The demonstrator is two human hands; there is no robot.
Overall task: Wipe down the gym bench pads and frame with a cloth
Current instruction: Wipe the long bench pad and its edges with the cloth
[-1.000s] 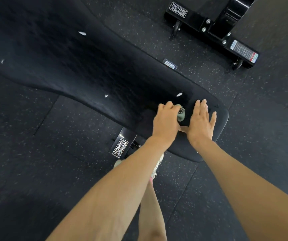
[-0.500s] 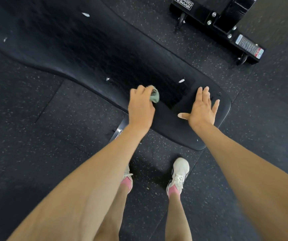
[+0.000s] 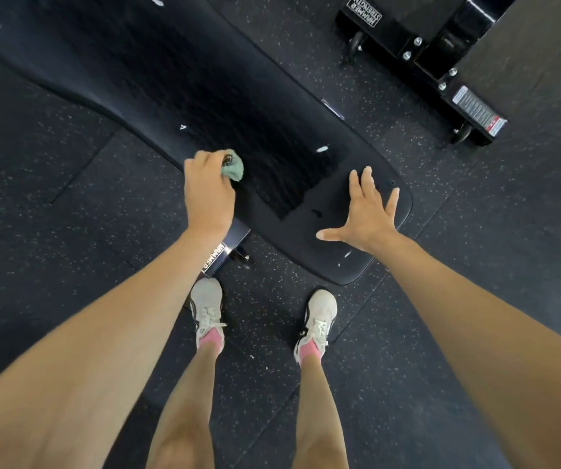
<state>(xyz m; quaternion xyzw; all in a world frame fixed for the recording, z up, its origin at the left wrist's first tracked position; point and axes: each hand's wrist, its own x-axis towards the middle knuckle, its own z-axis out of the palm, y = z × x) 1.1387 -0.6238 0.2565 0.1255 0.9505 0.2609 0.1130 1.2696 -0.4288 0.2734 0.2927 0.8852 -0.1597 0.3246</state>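
Sliding leftward from beside the right hand [image 3: 368, 214], the left hand [image 3: 208, 194] bunches the green cloth [image 3: 233, 167] in curled fingers at the near edge of the bench pad [image 3: 171, 79], while the right's spread fingers brace its end, so one pass across looks done

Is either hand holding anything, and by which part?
The left hand grips a green cloth, wadded under its fingers, against the bench pad. The right hand, spread open, holds nothing.

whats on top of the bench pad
The left hand holds a green cloth on the bench pad; the right hand is spread over its end. Pad beneath them is hidden.
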